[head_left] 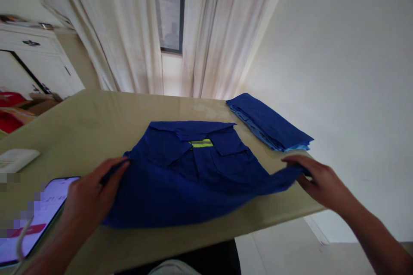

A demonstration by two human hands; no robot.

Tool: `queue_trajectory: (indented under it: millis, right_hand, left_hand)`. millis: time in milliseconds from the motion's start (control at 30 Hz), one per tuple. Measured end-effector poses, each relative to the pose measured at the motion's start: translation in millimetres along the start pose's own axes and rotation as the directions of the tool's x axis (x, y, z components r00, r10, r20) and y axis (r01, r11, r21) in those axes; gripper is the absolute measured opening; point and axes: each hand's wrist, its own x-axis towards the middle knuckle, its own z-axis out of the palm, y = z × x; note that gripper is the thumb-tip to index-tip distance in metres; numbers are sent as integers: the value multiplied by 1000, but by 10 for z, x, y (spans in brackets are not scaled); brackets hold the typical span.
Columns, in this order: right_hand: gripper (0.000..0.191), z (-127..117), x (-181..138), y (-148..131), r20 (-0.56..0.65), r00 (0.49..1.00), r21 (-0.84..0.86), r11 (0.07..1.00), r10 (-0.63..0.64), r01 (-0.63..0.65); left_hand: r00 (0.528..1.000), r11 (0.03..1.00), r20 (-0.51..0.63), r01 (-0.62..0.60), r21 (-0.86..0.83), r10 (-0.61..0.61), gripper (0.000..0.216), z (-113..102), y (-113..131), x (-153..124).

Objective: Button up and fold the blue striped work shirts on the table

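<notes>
A dark blue work jacket (180, 189) with a yellow-green reflective strip lies partly folded on the table, its far parts turned inward. Pinched in my left hand (93, 193) is the jacket's near left edge. My right hand (319, 180) grips the near right edge and holds it out to the side, a little off the tabletop. Between the two hands the near panel is lifted and sags. The strip shows through a gap in the folded layers near the middle.
A folded stack of blue cloth (271, 124) lies at the table's right edge. At the left are a lit phone (48, 210) with a cable and a white box-like object (17, 159). Red items (13, 111) and a white cabinet (32, 60) stand beyond the table (106, 116).
</notes>
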Motion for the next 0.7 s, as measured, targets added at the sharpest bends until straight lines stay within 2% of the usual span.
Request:
queue_trajectory:
  millis: [33, 133, 167, 233, 300, 400, 467, 567, 633, 700]
  right_hand:
    - [36, -5, 352, 86, 51, 998, -21, 1000, 25, -24]
    - [24, 160, 1397, 321, 188, 982, -77, 997, 19, -5]
    - [24, 280, 1711, 378, 217, 976, -98, 995, 29, -8]
    - [25, 600, 2236, 444, 310, 941, -194, 978, 133, -75]
    - [24, 970, 2589, 452, 407, 890, -274, 957, 205, -96]
    - [24, 1440, 2810, 430, 453, 861, -288, 952, 232, -104]
    - [32, 1599, 2822, 452, 459, 859, -267, 958, 226, -109]
    - [36, 1581, 2777, 602, 467, 864, -213, 972, 188, -96]
    - [32, 1474, 2765, 756, 453, 877, -135, 985, 159, -109]
    - [30, 1382, 2786, 896, 400, 904, -32, 988, 153, -153]
  left_hand:
    - [997, 999, -69, 46, 13, -45, 41, 33, 89, 282]
    - [988, 990, -92, 132, 53, -127, 46, 240, 180, 1071]
    - [988, 989, -76, 140, 38, -137, 45, 348, 161, 1303]
    - [991, 991, 5, 132, 16, -132, 43, 603, 66, 1702]
    - [986, 991, 105, 130, 25, -132, 37, 854, -77, 1993]
    - [964, 990, 226, 130, 55, -139, 35, 1088, -314, 2219]
    - [937, 994, 332, 105, 34, -111, 44, 1102, -451, 2266]
    - [888, 984, 458, 112, -135, -38, 58, 969, -595, 2290]
    - [892, 959, 452, 149, -242, -24, 61, 870, -649, 2331]
    - [912, 948, 408, 171, -269, -49, 61, 837, -668, 2403]
